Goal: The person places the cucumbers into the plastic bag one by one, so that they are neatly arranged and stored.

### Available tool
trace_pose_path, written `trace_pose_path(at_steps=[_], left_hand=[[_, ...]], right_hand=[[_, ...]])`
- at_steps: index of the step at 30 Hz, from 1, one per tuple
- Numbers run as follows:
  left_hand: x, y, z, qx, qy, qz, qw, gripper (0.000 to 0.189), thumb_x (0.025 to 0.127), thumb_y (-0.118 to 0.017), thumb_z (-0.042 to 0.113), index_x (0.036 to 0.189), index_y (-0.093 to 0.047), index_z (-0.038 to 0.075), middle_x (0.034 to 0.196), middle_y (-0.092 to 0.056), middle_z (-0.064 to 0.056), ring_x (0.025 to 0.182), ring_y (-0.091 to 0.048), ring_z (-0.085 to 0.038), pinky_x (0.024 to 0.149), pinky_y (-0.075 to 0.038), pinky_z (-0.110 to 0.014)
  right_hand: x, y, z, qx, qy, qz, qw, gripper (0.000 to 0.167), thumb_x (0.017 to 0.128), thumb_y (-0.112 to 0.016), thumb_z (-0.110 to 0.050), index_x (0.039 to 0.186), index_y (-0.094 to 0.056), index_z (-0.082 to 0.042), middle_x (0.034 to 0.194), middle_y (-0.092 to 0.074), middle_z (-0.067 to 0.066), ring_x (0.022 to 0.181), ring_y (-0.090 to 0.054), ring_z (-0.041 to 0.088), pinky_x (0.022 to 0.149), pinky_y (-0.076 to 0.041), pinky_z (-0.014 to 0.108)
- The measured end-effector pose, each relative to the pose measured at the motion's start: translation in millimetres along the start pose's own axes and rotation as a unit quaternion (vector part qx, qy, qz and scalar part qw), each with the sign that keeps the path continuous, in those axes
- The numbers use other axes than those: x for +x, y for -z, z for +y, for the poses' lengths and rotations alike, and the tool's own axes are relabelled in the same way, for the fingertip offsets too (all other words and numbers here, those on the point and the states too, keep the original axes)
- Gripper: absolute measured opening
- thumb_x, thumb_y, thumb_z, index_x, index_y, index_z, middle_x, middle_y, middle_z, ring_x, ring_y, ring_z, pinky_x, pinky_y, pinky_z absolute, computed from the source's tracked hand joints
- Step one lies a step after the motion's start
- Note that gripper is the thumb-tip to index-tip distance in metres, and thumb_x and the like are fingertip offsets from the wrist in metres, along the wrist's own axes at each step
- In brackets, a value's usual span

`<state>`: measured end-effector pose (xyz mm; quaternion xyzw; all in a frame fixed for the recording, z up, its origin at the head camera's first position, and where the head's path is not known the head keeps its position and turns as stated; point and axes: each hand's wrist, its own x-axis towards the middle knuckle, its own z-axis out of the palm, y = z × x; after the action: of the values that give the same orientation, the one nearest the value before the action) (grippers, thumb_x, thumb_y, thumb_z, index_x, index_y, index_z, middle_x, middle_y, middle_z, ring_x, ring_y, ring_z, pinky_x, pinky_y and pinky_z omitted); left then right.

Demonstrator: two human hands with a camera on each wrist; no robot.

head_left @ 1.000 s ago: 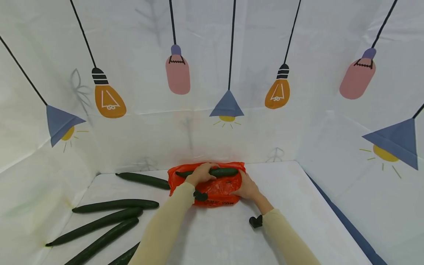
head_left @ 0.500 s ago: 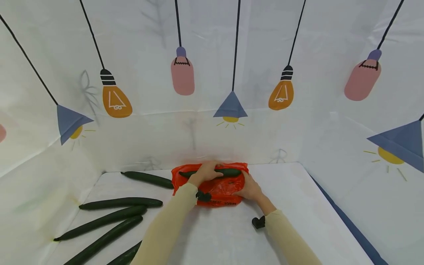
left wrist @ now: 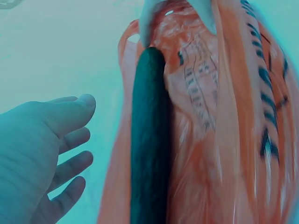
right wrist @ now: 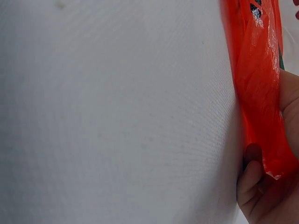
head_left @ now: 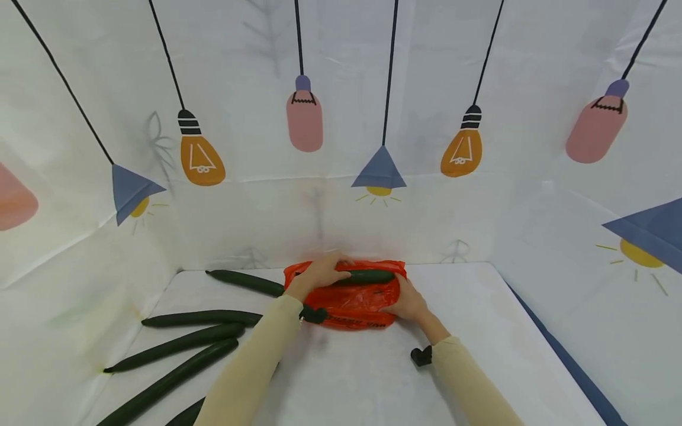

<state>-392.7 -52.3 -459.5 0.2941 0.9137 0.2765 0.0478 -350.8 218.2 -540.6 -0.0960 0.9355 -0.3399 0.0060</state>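
A dark green cucumber (left wrist: 150, 135) lies lengthwise on a red plastic bag (head_left: 351, 307) with black print, at the back middle of the table. My left hand (head_left: 319, 273) is over the bag's left part, covering the cucumber's left end in the head view. In the left wrist view its fingers (left wrist: 77, 161) are loosely bent and apart from the cucumber, with nothing in them. At the bag's right end, my right hand (head_left: 410, 300) grips the plastic, the thumb on top and the other fingers curled at its edge, close to the cucumber's tip.
Several more cucumbers (head_left: 199, 318) are spread on the left side of the white table (head_left: 373, 378). One of them (head_left: 245, 280) reaches to the bag's left edge. A white sheet printed with lamps (head_left: 379, 168) closes off the back and sides.
My left hand has come off the cucumber and shifted left toward the bag's left edge. The right hand keeps its grip on the bag. The head view has turned slightly left.
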Motion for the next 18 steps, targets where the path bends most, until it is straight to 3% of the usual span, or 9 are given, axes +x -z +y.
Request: trace_pose_path(at_steps=[9, 18], left_hand=[[-51.7, 27.4, -16.0, -0.012, -0.001, 0.011, 0.9999, 0.029, 0.094, -0.067, 0.018, 0.121, -0.065, 0.007, 0.118, -0.062, -0.004, 0.110, -0.056, -0.021, 0.095, -0.045, -0.038], [-119.3, 44.4, -31.8, 0.012, 0.021, 0.004, 0.9997, 0.028, 0.092, -0.069, 0.020, 0.118, -0.068, 0.011, 0.117, -0.063, -0.002, 0.106, -0.057, -0.023, 0.091, -0.046, -0.039]], right_hand=[[5.5, -1, 0, -0.003, -0.006, -0.013, 0.9999, 0.108, 0.070, -0.086, -0.042, 0.150, -0.024, -0.005, 0.144, -0.040, 0.017, 0.127, -0.041, 0.037, 0.096, -0.040, 0.060], [8.1, -4, 3, -0.003, -0.008, -0.016, 0.9998, 0.107, 0.071, -0.086, -0.040, 0.150, -0.024, -0.004, 0.143, -0.039, 0.020, 0.127, -0.041, 0.038, 0.099, -0.038, 0.059]])
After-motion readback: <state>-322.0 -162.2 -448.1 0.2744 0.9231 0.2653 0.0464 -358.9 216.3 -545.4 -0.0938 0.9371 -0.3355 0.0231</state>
